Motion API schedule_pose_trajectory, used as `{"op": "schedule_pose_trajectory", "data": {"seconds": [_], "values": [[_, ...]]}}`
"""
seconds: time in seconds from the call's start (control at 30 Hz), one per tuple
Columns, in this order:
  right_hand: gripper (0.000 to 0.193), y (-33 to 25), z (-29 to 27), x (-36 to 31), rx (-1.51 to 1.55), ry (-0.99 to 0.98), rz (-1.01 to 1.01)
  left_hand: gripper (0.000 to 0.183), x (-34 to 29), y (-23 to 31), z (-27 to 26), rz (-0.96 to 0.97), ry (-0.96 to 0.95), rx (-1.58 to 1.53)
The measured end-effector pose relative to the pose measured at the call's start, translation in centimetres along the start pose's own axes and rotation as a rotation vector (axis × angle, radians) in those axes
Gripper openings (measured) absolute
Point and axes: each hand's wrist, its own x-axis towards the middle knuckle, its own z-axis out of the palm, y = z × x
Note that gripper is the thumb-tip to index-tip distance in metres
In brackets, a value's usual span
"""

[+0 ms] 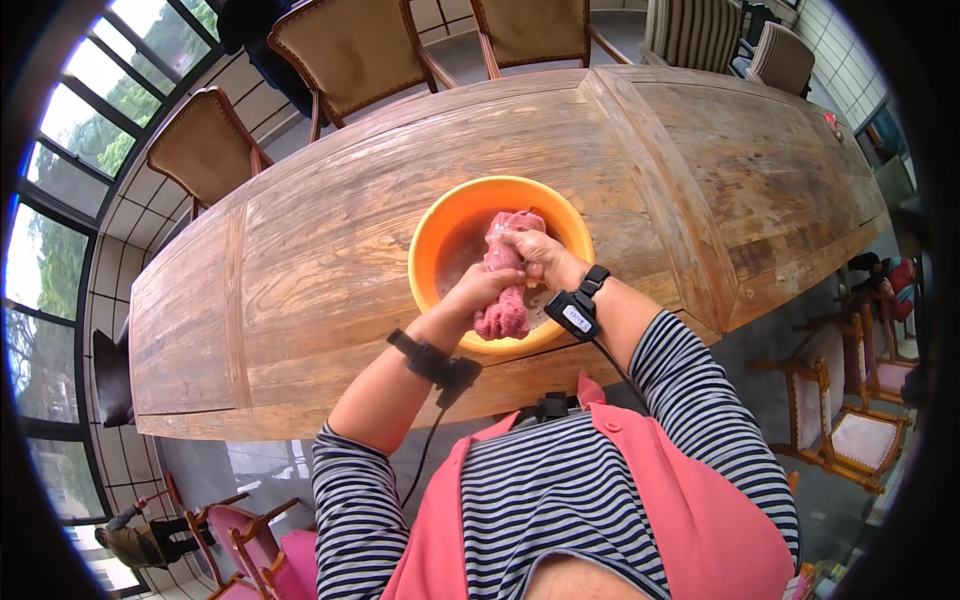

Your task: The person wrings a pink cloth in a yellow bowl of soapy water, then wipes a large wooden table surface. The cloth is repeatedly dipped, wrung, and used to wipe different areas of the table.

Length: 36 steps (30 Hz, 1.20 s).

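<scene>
A wet, bunched pink cloth (pixel 503 318) is gripped by both my hands above an orange basin (pixel 430 235). My left hand (pixel 487 287) is closed round its lower part, nearer to me. Just above it and to the right, my right hand (pixel 540 256) wraps the upper part. One end of the cloth bulges out past each hand. Murky water (pixel 460 250) shows in the basin under the cloth. Each wrist carries a black strap with a small device, and a cable runs from each.
The basin stands on a long wooden table (pixel 340 250) near its front edge. Padded chairs (pixel 345 50) line the far side, and more wooden chairs (pixel 835 420) stand at the right. A small red thing (pixel 832 122) lies on the table's far right. Another person (pixel 150 540) is at the lower left.
</scene>
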Motion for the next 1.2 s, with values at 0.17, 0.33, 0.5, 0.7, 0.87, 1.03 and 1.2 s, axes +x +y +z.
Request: {"op": "schedule_pose_trajectory", "data": {"seconds": [0.17,0.33,0.5,0.7,0.87,1.03,1.2], "values": [[0.016,1.6,0.3,1.8,-0.09,0.149,-0.006,0.043,1.4,-0.3,0.3,-0.019,0.089,0.428],[0.017,1.8,0.2,2.3,0.116,0.154,0.005,0.063,1.5,-0.4,1.1,-0.001,0.353,0.703],[0.025,-0.4,-0.2,1.0,0.254,0.024,0.04,0.036,0.4,-1.2,-1.6,0.144,0.006,-0.352],[0.021,-1.3,1.2,-0.5,0.413,0.034,-0.133,0.055,-2.9,-3.5,-2.1,0.062,-0.282,-0.874],[0.023,0.1,1.6,-0.4,0.415,-0.004,-0.174,0.072,-4.7,-4.2,-3.3,-0.176,-0.225,-0.759],[0.025,0.0,2.5,-1.0,0.451,-0.038,-0.245,0.054,-5.2,-4.1,-4.7,-0.106,-0.293,-0.651],[0.024,-1.3,4.3,-2.8,0.482,-0.063,-0.154,0.048,-4.9,-4.9,-3.8,-0.038,-0.251,-0.789]]}}
